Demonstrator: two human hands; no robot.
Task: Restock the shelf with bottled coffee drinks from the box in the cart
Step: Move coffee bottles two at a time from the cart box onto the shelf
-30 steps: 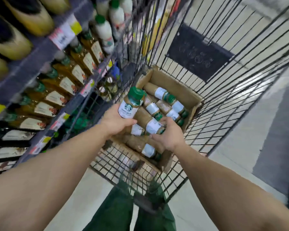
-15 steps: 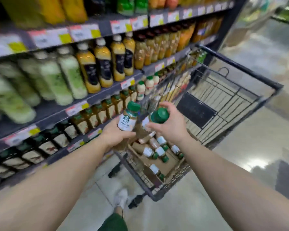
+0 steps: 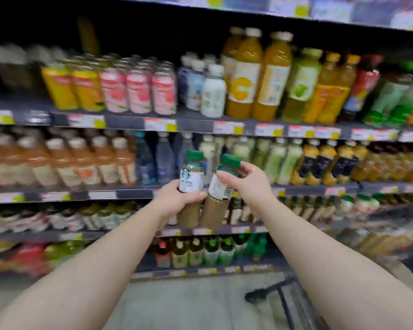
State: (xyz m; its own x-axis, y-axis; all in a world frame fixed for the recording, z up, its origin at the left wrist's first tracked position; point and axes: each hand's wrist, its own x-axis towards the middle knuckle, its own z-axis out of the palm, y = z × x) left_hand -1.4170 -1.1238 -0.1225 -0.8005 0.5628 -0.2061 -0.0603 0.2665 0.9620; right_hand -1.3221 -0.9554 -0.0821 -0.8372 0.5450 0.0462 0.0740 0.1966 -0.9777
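Two brown coffee bottles with green caps and white labels are held up in front of the shelves. My left hand (image 3: pixel 177 201) grips the left coffee bottle (image 3: pixel 190 184) around its middle, upright. My right hand (image 3: pixel 248 184) holds the right coffee bottle (image 3: pixel 218 194) near its neck, tilted slightly right. The two bottles touch side by side. Behind them, on a lower shelf (image 3: pixel 224 231), stands a row of similar green-capped bottles (image 3: pixel 315 206). The box is out of view.
Shelves of juice, tea and water bottles fill the view, with price tags along each shelf edge (image 3: pixel 200 126). The black cart's corner (image 3: pixel 281 296) shows at the bottom right over the pale floor (image 3: pixel 188 303).
My right hand lifted a second bottle out of the box. Both hands rose with their bottles, and my view swung from the cart up to face the shelves.
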